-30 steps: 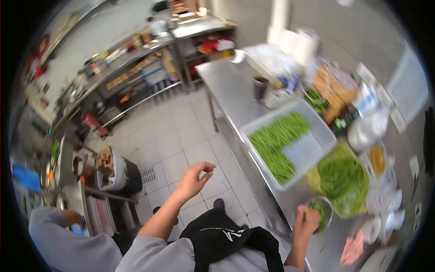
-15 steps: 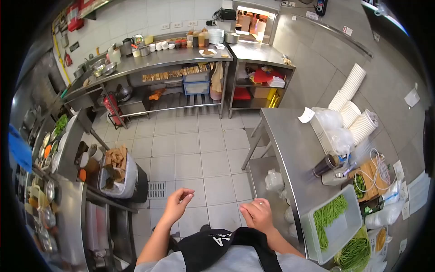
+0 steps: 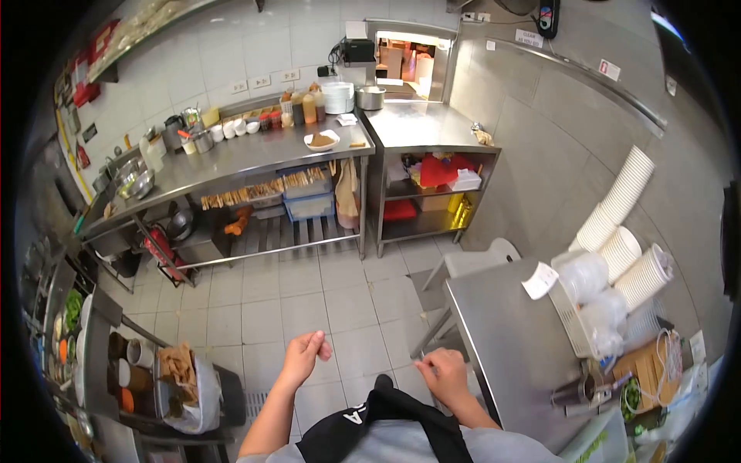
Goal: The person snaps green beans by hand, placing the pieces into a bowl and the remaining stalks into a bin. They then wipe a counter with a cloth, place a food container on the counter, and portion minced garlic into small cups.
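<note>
My left hand (image 3: 306,358) is in the air over the tiled floor (image 3: 309,305), its fingers curled in and nothing visible in them. On the other side of my body, my right hand (image 3: 444,373) is also curled, close to the left edge of a steel table (image 3: 505,324). Neither hand touches anything that I can see. A black apron (image 3: 401,417) covers my front between the two arms. The steel table holds a paper slip (image 3: 539,281) and a white basket (image 3: 567,309) of plastic-wrapped items.
Ahead stands a long steel counter (image 3: 255,166) with a plate (image 3: 322,140) of brown food and a stack of plates (image 3: 338,98). A steel shelf unit (image 3: 432,139) adjoins it. At left is a lined bin (image 3: 204,397); a white stool (image 3: 482,258) stands behind the right table.
My view has moved forward, bringing the far counter and shelf closer. The bin and right table have shifted lower in view, and the white stool now shows. Both hands remain curled.
</note>
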A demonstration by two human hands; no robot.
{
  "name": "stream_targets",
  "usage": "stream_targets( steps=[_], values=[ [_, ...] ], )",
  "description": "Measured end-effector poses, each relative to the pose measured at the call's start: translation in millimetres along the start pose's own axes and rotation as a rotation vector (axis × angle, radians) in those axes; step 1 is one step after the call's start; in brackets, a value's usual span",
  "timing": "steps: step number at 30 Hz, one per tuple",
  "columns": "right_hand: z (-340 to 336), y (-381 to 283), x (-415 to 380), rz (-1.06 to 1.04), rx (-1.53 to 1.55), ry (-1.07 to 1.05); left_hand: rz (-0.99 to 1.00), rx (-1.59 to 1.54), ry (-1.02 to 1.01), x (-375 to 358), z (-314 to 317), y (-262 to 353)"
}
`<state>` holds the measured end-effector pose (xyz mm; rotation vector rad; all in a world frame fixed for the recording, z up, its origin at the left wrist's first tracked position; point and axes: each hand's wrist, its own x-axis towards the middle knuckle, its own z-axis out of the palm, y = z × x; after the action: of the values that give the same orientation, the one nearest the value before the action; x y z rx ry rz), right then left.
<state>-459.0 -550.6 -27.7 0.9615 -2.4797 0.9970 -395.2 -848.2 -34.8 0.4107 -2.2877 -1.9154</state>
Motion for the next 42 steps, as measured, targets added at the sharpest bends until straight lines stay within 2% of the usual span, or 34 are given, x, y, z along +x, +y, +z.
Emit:
stream_targets(
  steps=[2,5,8,12,15,18,22,24,26,27,29,32,35,36,40,42],
  values=[
    [1.8,32.5,46.9,0.020,0.029,0.035,-0.153,0.056,0.001,48.5,1.5,23.6],
    [8.5,67.3,122.5,0.031,-0.001,0.064,0.122,0.030,0.178,116.7,12.2,40.5],
    [12.5,85.6,189.7,-0.013,0.055,0.086,0.150,0.067,0.180,175.5,2.3,35.3],
    [31.2,123.8,266.8,-0.053,0.077,0.073,-0.021,0.078,0.110,268.7,-22.1,13.5],
    [60.6,165.0,321.2,0.017,0.058,0.100,-0.064,-0.132,0.148,366.1,-40.3,5.6],
    [97.3,207.6,368.3,0.086,0.060,0.093,0.028,-0.324,0.165,474.8,-64.5,13.2],
    [112.5,247.5,461.2,0.055,-0.004,0.122,-0.019,-0.630,0.336,633.1,-98.0,14.9],
    [106.4,257.6,506.7,0.126,-0.082,0.136,-0.080,-0.791,0.400,705.6,-113.8,9.3],
    [97.0,271.5,534.6,0.242,-0.097,0.147,-0.207,-0.811,0.440,763.0,-126.3,0.7],
    [94.2,280.4,545.0,0.310,-0.074,0.164,-0.221,-0.860,0.320,793.9,-142.2,-24.9],
    [95.3,305.0,558.6,0.398,0.000,0.246,-0.275,-0.891,0.342,809.5,-136.9,-25.8],
    [93.9,360.5,578.7,0.573,0.052,0.247,-0.309,-0.884,0.414,832.1,-140.0,-34.8],
    [86.8,439.8,619.0,0.526,-0.030,0.278,-0.296,-0.824,0.558,841.4,-126.1,-19.3],
    [85.1,468.8,637.4,0.490,-0.072,0.287,-0.264,-0.748,0.635,841.4,-114.1,-5.3],
    [67.2,622.8,704.2,0.658,-0.049,0.363,-0.213,-0.709,0.776,850.1,-74.6,21.8],
    [55.0,702.3,731.0,0.532,-0.187,0.424,-0.198,-0.720,0.797,855.5,-50.2,39.3]
  ],
)
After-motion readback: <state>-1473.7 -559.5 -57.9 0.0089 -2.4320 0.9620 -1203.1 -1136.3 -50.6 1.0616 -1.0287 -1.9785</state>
